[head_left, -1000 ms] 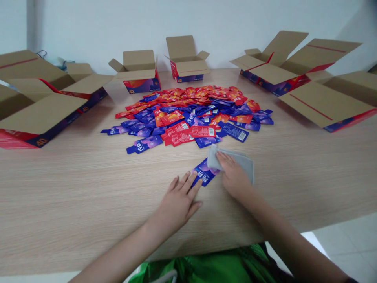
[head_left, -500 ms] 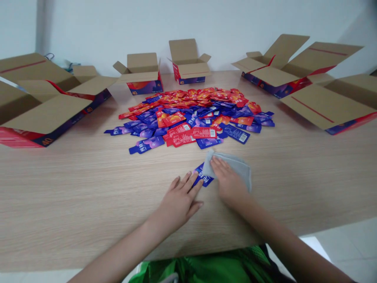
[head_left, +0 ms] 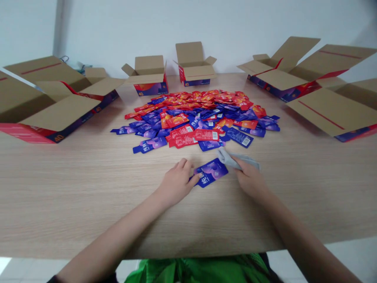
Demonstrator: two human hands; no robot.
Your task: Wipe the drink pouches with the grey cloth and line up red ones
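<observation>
A blue sachet [head_left: 212,171] with purple shapes and white lettering lies before me on the wooden table [head_left: 88,196]. My left hand [head_left: 179,180] is closed on its narrow end at the left, thumb on top. My right hand [head_left: 250,179] grips a folded grey cloth [head_left: 249,160], just right of the sachet and apart from it; one end of the cloth sticks out past the fingers. Beyond both hands spreads a heap of red and blue sachets [head_left: 194,112]. The closest single one is a blue sachet [head_left: 150,145] at the heap's front left.
Open cardboard boxes stand around the heap: a near-left box [head_left: 55,118], a back-left box [head_left: 150,76], a back-middle box [head_left: 196,67], a back-right box [head_left: 282,78] and a right box [head_left: 332,112]. A white wall [head_left: 118,31] rises behind the table.
My right hand has lifted the cloth off the sachet and moved right, uncovering the sachet's wide end. The left fingers, spread flat before, have closed on its narrow end. The view has shifted slightly.
</observation>
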